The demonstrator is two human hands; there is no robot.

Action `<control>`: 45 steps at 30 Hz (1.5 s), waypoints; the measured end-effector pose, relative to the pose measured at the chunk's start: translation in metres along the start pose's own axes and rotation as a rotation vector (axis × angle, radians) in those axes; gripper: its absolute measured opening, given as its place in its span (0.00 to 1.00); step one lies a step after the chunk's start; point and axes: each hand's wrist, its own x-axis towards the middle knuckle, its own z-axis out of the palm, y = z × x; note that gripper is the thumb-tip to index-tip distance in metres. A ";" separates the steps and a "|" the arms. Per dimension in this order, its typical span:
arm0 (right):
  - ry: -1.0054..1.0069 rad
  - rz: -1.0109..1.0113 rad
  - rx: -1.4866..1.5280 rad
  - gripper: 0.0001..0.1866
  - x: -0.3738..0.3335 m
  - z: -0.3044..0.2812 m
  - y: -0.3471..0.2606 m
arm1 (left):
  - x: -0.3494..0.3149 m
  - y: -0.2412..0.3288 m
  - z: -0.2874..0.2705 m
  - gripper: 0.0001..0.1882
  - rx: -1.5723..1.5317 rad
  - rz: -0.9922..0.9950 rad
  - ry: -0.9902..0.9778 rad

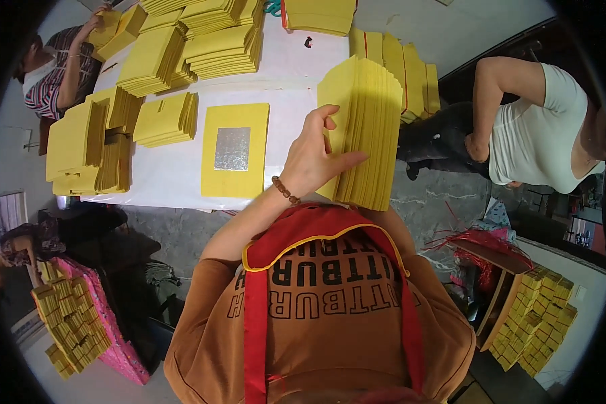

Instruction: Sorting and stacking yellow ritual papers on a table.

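Note:
A thick stack of yellow paper sheets point(367, 135) stands at the table's near right edge, right in front of me. My left hand point(311, 153), a brown bead bracelet at its wrist, is at the stack's left side. Its thumb reaches across the sheets and its fingers curve apart from it, with nothing held between them. My right forearm point(396, 225) runs up behind the stack, which hides the right hand. Left of my left hand, a single yellow sheet point(234, 185) lies flat, a silver foil rectangle point(232, 149) on its middle.
Piles of yellow paper point(151, 60) cover the white table point(283, 94) at the left and back; more yellow stacks point(421, 81) line its right side. One person point(539, 121) stands at the right, another point(60, 74) handles yellow paper at the far left. Bundled yellow blocks point(535, 316) sit lower right.

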 end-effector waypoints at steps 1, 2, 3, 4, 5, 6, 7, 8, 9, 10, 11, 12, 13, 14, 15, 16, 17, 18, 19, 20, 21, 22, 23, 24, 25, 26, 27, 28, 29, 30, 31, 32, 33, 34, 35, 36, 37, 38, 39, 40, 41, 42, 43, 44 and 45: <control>-0.002 -0.001 0.006 0.27 0.001 -0.001 0.000 | 0.001 -0.001 0.000 0.41 0.000 0.001 0.000; -0.004 -0.001 0.011 0.27 0.003 -0.002 0.001 | 0.001 -0.004 -0.001 0.41 -0.076 -0.038 -0.023; -0.006 -0.001 0.017 0.27 0.004 -0.003 0.001 | 0.002 -0.007 -0.001 0.42 -0.152 -0.077 -0.045; -0.008 -0.002 0.023 0.27 0.005 -0.004 0.002 | 0.003 -0.011 -0.001 0.42 -0.152 -0.078 -0.046; -0.010 -0.003 0.029 0.27 0.006 -0.004 0.002 | 0.003 -0.015 0.000 0.39 -0.232 -0.095 -0.063; -0.012 -0.003 0.036 0.27 0.007 -0.005 0.003 | 0.003 -0.019 0.001 0.38 -0.313 -0.113 -0.079; -0.013 -0.004 0.043 0.27 0.008 -0.006 0.003 | 0.003 -0.020 0.002 0.38 -0.312 -0.113 -0.080; -0.015 -0.005 0.050 0.27 0.009 -0.007 0.003 | 0.003 -0.021 0.003 0.32 -0.350 -0.121 -0.073; -0.016 -0.006 0.058 0.27 0.010 -0.008 0.004 | 0.003 -0.022 0.005 0.26 -0.388 -0.128 -0.066; -0.017 -0.007 0.064 0.27 0.010 -0.009 0.004 | 0.004 -0.029 0.006 0.26 -0.388 -0.129 -0.066; -0.019 -0.007 0.070 0.27 0.011 -0.009 0.004 | 0.005 -0.040 0.007 0.18 -0.370 -0.137 -0.067; -0.020 -0.007 0.077 0.27 0.011 -0.010 0.005 | 0.006 -0.045 0.006 0.13 -0.353 -0.144 -0.067; -0.020 -0.010 0.084 0.27 0.012 -0.012 0.005 | 0.006 -0.047 0.006 0.13 -0.353 -0.146 -0.070; -0.022 -0.011 0.090 0.27 0.013 -0.013 0.005 | 0.006 -0.048 0.005 0.11 -0.400 -0.173 -0.052; -0.023 -0.012 0.097 0.27 0.014 -0.013 0.006 | 0.006 -0.049 0.003 0.12 -0.448 -0.200 -0.035; -0.025 -0.012 0.104 0.27 0.015 -0.014 0.006 | 0.006 -0.049 0.001 0.12 -0.447 -0.200 -0.035; -0.027 -0.012 0.111 0.27 0.015 -0.015 0.007 | 0.007 -0.048 -0.001 0.09 -0.477 -0.235 -0.063; -0.029 -0.013 0.117 0.27 0.016 -0.015 0.008 | 0.007 -0.048 -0.002 0.07 -0.507 -0.270 -0.090; -0.030 -0.013 0.124 0.27 0.017 -0.016 0.008 | 0.007 -0.048 -0.002 0.07 -0.506 -0.271 -0.090; -0.032 -0.012 0.131 0.27 0.017 -0.016 0.009 | 0.008 -0.048 -0.001 0.07 -0.583 -0.287 -0.094; -0.034 -0.012 0.138 0.27 0.017 -0.017 0.010 | 0.008 -0.048 0.000 0.07 -0.660 -0.303 -0.098; -0.035 -0.011 0.145 0.27 0.017 -0.017 0.011 | 0.007 -0.047 -0.001 0.07 -0.660 -0.304 -0.097; -0.038 -0.011 0.151 0.27 0.018 -0.017 0.011 | 0.007 -0.045 -0.002 0.07 -0.695 -0.326 -0.086; -0.040 -0.010 0.158 0.27 0.019 -0.017 0.012 | 0.007 -0.044 -0.004 0.07 -0.730 -0.349 -0.075; -0.043 -0.009 0.165 0.27 0.020 -0.017 0.012 | 0.008 -0.045 -0.005 0.07 -0.729 -0.349 -0.073; -0.044 -0.013 0.171 0.27 0.020 -0.018 0.013 | 0.008 -0.047 -0.007 0.07 -0.712 -0.344 -0.082; -0.047 -0.016 0.177 0.27 0.020 -0.019 0.014 | 0.007 -0.048 -0.007 0.07 -0.695 -0.338 -0.091; -0.049 -0.019 0.182 0.27 0.020 -0.019 0.014 | 0.007 -0.046 -0.006 0.07 -0.695 -0.337 -0.094; -0.051 -0.017 0.188 0.27 0.020 -0.020 0.015 | 0.007 -0.042 -0.005 0.08 -0.731 -0.329 -0.067; -0.054 -0.016 0.194 0.27 0.021 -0.020 0.015 | 0.007 -0.040 -0.003 0.09 -0.767 -0.319 -0.041; -0.057 -0.015 0.199 0.27 0.022 -0.020 0.015 | 0.007 -0.040 0.000 0.09 -0.768 -0.318 -0.040; -0.060 -0.015 0.204 0.27 0.023 -0.020 0.014 | 0.007 -0.041 0.002 0.09 -0.764 -0.296 -0.044; -0.064 -0.017 0.208 0.27 0.023 -0.020 0.014 | 0.007 -0.041 0.004 0.08 -0.761 -0.274 -0.048; -0.067 -0.019 0.211 0.27 0.024 -0.020 0.013 | 0.007 -0.038 0.006 0.08 -0.761 -0.271 -0.049; -0.069 -0.023 0.214 0.27 0.024 -0.020 0.012 | 0.007 -0.034 0.008 0.08 -0.742 -0.259 -0.056; -0.070 -0.029 0.217 0.27 0.023 -0.020 0.010 | 0.007 -0.032 0.009 0.08 -0.723 -0.248 -0.064; -0.070 -0.038 0.218 0.27 0.022 -0.021 0.008 | 0.007 -0.034 0.011 0.08 -0.725 -0.245 -0.073; -0.068 -0.045 0.219 0.27 0.020 -0.022 0.006 | 0.007 -0.038 0.015 0.08 -0.767 -0.268 -0.083; -0.066 -0.056 0.219 0.28 0.018 -0.023 0.003 | 0.007 -0.040 0.018 0.08 -0.808 -0.291 -0.096; -0.063 -0.069 0.219 0.28 0.015 -0.024 -0.001 | 0.006 -0.039 0.019 0.08 -0.813 -0.290 -0.110; -0.059 -0.088 0.217 0.28 0.012 -0.026 -0.007 | 0.005 -0.038 0.018 0.09 -0.815 -0.301 -0.099; -0.055 -0.110 0.216 0.28 0.008 -0.027 -0.012 | 0.005 -0.038 0.017 0.09 -0.817 -0.313 -0.090; -0.051 -0.132 0.215 0.28 0.005 -0.029 -0.018 | 0.005 -0.044 0.017 0.08 -0.833 -0.341 -0.111; -0.048 -0.154 0.214 0.28 0.001 -0.030 -0.024 | 0.006 -0.040 0.016 0.08 -0.834 -0.339 -0.135; -0.043 -0.178 0.217 0.28 -0.004 -0.032 -0.029 | 0.005 -0.032 0.013 0.07 -0.808 -0.370 -0.146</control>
